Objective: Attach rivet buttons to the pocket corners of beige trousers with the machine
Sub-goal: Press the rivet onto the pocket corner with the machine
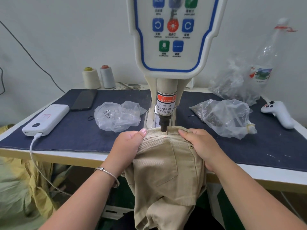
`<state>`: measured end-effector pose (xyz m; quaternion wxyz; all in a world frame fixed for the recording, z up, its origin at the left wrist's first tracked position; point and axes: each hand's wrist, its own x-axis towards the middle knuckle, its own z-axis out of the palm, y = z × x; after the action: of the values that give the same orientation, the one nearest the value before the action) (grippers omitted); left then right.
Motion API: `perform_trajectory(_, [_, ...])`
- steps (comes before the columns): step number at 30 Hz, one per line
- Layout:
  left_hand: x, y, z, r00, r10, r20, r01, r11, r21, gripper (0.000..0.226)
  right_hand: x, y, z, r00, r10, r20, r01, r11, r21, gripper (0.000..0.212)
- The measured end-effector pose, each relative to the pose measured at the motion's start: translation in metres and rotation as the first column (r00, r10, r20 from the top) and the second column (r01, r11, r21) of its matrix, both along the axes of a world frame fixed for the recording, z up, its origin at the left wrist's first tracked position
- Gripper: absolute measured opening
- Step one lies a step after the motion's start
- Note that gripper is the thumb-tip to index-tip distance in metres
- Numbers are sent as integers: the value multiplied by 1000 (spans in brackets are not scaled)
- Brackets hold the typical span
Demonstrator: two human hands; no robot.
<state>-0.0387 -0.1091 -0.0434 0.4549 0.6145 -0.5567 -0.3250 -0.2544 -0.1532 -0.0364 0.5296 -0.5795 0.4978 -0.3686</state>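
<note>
Beige trousers [166,171] hang over the table's front edge, waistband up under the rivet machine's dark punch [163,125]. A red laser dot lies on the top right corner of the back pocket [157,160], just below the punch. My left hand [127,143] grips the waistband left of the punch, thumb on top. On the other side, my right hand [199,143] grips the cloth in the same way. One brass rivet [191,147] sits on the trousers beside my right hand.
The machine head [172,39] with its button panel rises over the navy mat [74,130]. Plastic bags of rivet parts [116,115] [226,117] lie either side. A power bank [46,119], phone [83,100], thread cones [91,78] and white controller [277,113] sit around.
</note>
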Motion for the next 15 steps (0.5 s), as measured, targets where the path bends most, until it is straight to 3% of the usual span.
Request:
perform_trajectory(5, [3, -6, 3, 981, 58, 187, -58, 998, -9, 60, 4, 0, 1, 999, -10, -49, 10, 1000, -6, 39])
perform_trajectory(15, [6, -9, 2, 979, 34, 202, -43, 998, 43, 59, 6, -1, 4, 998, -16, -55, 17, 1000, 7, 32])
